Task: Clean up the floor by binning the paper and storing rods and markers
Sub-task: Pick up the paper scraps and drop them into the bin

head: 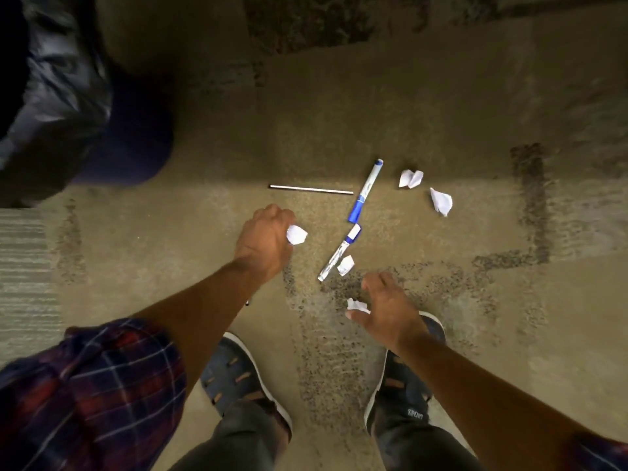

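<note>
The left hand (263,237) is clutching a crumpled paper ball (296,234); the right hand (385,305) is spreading over another paper scrap (356,305) beside two blue markers (365,192) on the carpet (475,334).

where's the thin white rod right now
In the head view the thin white rod lies flat on the carpet, just beyond the left hand, its right end nearly meeting the upper blue marker.

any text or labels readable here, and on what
"SPORT" on the tongue of the right shoe, seen upside down from this view.
Print on the two blue markers: too blurred to read.
Paper scraps, rod, left shoe, bin bag: no text visible.
</note>
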Motion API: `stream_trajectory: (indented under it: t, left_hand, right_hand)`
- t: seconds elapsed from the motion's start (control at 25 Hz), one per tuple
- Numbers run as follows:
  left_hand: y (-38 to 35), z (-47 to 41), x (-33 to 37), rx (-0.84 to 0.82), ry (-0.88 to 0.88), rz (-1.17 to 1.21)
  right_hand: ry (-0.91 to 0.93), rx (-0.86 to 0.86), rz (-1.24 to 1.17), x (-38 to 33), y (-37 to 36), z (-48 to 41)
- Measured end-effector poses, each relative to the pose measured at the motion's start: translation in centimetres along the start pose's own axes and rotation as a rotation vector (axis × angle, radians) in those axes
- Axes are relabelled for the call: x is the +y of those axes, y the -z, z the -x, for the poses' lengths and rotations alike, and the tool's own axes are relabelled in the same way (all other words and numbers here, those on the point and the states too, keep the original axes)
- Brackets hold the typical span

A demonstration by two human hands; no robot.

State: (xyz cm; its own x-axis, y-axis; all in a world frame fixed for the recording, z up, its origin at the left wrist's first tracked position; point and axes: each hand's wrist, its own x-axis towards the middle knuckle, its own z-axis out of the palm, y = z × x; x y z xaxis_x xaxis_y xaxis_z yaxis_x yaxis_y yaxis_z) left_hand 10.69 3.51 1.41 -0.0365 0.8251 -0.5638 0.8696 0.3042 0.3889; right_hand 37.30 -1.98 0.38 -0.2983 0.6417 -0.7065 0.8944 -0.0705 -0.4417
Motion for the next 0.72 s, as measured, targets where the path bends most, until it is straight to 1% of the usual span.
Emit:
stream_trajectory:
  t: [0.08, 0.16, 0.24, 0.32, 0.4, 0.44, 0.52, 0.56, 0.6, 0.64, 0.72]
  left_hand:
    - [-1.4, -0.7, -0.5, -0.048, -0.047, -0.156]
    - [-2.4, -0.9, -0.8, -0.084, -0.066, -0.252]
    - [-2.9, -1.5, -1.1, -0.058, -0.066, -0.285]
    - [-3.0, -2.3, -1.3, -0.054, -0.056, -0.281]
    - [-3.3, -2.6, -1.3, -0.011, -0.054, -0.150]
    - [-3.4, -2.6, -1.2, 0.033, -0.003, -0.008]
    - [-3.5, -2.2, -0.6, 0.159, 0.137, 0.358]
    - [-3.5, -2.0, -0.3, 0.212, 0.180, 0.431]
    - [-3.4, -1.8, 0.3, 0.225, 0.208, 0.445]
    - [-3.7, -1.6, 0.7, 0.217, 0.210, 0.465]
    - [-4.5, -1.0, 2.0, 0.143, 0.158, 0.549]
  right_hand:
    - [0.070, -0.046, 0.118, 0.4, -1.2, -0.6]
    - [0.145, -0.072, 0.284, 0.3, -1.8, -0.7]
    - [0.209, -0.097, 0.399, 0.4, -2.2, -0.8]
    - [0.237, -0.127, 0.461, 0.8, -2.5, -1.0]
    - [0.227, -0.144, 0.474, 1.0, -2.6, -1.3]
    - [0.212, -0.152, 0.456, 1.2, -2.7, -1.5]
    - [0.170, -0.155, 0.362, 1.5, -2.6, -1.8]
    - [0.140, -0.140, 0.273, 1.7, -2.5, -2.0]
    - [0.107, -0.119, 0.186, 1.8, -2.1, -2.1]
    - [0.085, -0.100, 0.113, 1.9, -1.6, -2.2]
    - [0.068, -0.041, 0.021, 2.3, -0.2, -2.6]
